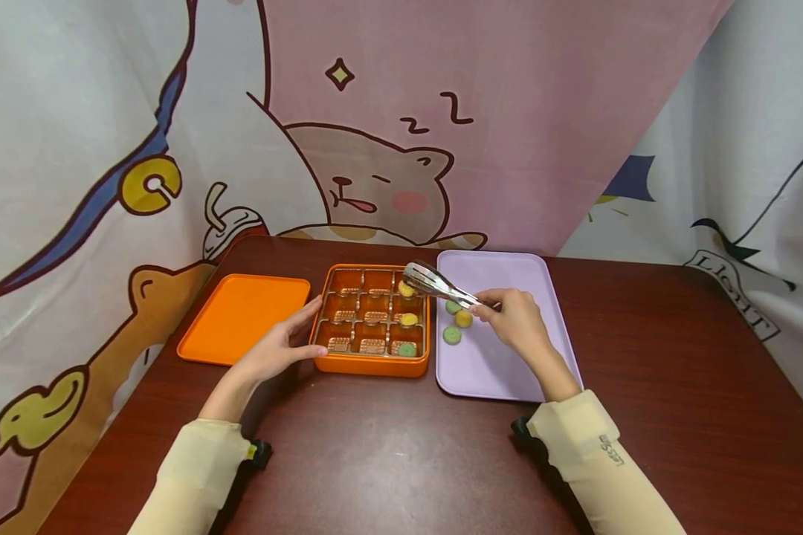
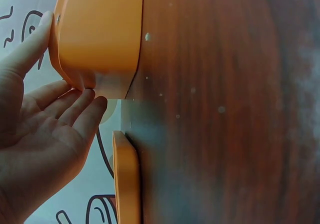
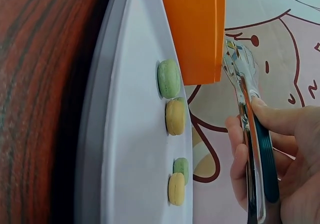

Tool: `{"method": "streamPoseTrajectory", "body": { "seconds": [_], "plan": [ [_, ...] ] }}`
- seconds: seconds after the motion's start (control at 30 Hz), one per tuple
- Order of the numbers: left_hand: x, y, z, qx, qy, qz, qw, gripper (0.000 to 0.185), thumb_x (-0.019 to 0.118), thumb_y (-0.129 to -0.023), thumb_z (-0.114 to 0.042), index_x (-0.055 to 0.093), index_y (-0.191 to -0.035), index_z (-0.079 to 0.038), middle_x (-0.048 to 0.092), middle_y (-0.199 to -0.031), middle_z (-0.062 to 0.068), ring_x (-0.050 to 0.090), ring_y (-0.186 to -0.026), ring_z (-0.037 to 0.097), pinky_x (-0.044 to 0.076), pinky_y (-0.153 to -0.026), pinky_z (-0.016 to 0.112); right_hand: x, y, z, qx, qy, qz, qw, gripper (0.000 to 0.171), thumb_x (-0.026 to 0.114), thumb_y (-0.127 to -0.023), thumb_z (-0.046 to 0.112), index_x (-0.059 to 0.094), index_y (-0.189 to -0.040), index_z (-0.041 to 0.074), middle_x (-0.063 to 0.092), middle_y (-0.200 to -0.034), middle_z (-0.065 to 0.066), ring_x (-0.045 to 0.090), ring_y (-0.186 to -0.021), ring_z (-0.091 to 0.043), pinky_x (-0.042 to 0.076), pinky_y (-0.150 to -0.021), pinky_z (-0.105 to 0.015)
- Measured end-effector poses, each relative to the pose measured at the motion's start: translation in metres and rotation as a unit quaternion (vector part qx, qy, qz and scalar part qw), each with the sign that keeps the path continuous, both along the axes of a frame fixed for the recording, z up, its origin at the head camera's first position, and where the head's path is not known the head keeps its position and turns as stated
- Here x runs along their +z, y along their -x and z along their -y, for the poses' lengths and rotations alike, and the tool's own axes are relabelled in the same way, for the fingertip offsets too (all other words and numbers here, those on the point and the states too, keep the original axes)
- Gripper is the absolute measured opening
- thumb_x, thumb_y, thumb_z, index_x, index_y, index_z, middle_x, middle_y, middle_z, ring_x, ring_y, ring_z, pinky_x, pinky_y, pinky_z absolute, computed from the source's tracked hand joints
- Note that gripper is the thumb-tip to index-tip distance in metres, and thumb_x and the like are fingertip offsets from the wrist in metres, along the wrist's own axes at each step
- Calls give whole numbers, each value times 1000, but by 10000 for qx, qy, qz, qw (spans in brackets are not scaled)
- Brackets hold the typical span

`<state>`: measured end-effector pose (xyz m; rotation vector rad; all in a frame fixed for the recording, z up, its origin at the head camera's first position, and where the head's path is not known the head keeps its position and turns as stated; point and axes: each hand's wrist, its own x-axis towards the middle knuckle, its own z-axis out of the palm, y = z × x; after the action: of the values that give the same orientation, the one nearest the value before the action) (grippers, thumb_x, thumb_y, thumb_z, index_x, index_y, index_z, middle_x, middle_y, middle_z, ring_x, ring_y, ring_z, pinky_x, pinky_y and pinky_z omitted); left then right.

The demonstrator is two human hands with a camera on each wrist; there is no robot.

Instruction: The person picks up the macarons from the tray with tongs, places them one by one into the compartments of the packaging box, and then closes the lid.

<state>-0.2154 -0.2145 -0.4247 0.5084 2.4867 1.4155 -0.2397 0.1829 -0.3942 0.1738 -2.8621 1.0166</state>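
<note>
My left hand [image 1: 272,349] rests against the left side and front corner of an orange box [image 1: 368,364], fingers along its wall and thumb at the front rim. Inside the box sits a clear compartment insert. Its right column holds a yellow macaron [image 1: 407,288] at the back, another yellow macaron [image 1: 409,319] in the middle and a green macaron [image 1: 407,349] in front. In my right hand [image 1: 514,319] I grip metal tongs [image 1: 435,282] with dark handles. The tongs' tips hang over the back right compartment, overlapping the yellow macaron there in the head view.
To the right of the box lies a lilac tray [image 1: 491,371] with several green and yellow macarons, among them a green macaron [image 3: 169,78] and a yellow macaron [image 3: 175,116]. An orange lid [image 1: 241,316] lies left of the box. A printed cloth [image 1: 522,111] hangs behind the table.
</note>
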Motion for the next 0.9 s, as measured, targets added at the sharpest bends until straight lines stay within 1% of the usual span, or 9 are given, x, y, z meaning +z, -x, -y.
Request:
{"method": "streamPoseTrajectory", "body": {
  "seconds": [0.1,0.27,0.33,0.6,0.9],
  "plan": [
    [1,0,-1,4,21,15,10000,86,72,-93,-19,19,-160,-10,11,-169,8,14,-154,38,15,-122,62,-1,-1,-1,-36,0,-84,10000,28,72,-91,24,76,-113,7,77,-86,-12,63,-71,-17,42,-60,-29],
    [1,1,-1,15,8,44,10000,86,71,-93,-17,18,-160,-9,11,-169,9,14,-154,38,15,-122,61,-1,-5,-6,-55,7,-195,9998,31,73,-91,23,75,-115,4,77,-97,-16,65,-76,-20,44,-62,-29],
    [1,1,-1,29,0,58,10000,86,71,-93,-16,18,-160,-10,11,-169,9,14,-154,38,15,-122,61,-1,-6,-8,-34,14,-199,9998,32,73,-91,24,74,-116,4,77,-99,-17,64,-76,-20,43,-62,-29],
    [0,-1,0,30,33,108,9999,86,71,-93,-19,18,-161,-12,10,-169,8,14,-154,39,16,-122,62,-2,-17,-25,56,-70,-177,9998,36,74,-90,25,73,-118,2,75,-95,-16,55,-72,-17,41,-60,-27],
    [-1,0,0,-20,-79,54,10000,85,70,-93,-17,18,-160,-9,10,-169,10,13,-154,40,15,-121,62,-1,-35,-45,-38,-56,-17,10000,35,75,-89,28,75,-116,6,75,-86,-11,54,-66,-14,41,-56,-26]
  ]
}}
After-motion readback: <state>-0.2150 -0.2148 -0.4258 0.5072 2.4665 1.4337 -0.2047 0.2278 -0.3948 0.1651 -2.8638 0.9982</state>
